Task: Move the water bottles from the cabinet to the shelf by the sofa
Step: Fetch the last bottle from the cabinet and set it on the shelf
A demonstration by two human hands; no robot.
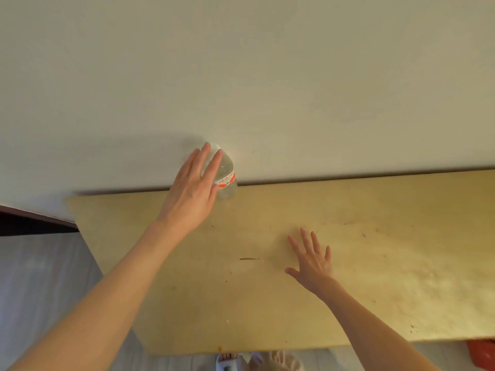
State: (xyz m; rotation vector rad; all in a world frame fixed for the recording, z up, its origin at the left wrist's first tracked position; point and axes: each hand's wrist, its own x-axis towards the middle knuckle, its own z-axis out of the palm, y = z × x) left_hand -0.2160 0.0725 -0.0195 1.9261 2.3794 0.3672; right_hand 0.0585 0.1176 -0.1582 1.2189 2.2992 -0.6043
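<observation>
A clear water bottle [227, 175] with a red and white label stands upright at the back of a light wooden top [348, 250], against the wall. My left hand [194, 188] is stretched out flat beside the bottle's left side, fingers straight and reaching past its cap; whether they touch it I cannot tell. My right hand [312, 259] hovers or rests low over the middle of the wooden top, fingers spread, holding nothing.
A plain cream wall [241, 76] rises right behind the top. Grey floor [40, 277] and a dark skirting strip lie to the left. A red object [483, 356] shows at the lower right corner. My slippered feet [241, 362] stand below the front edge.
</observation>
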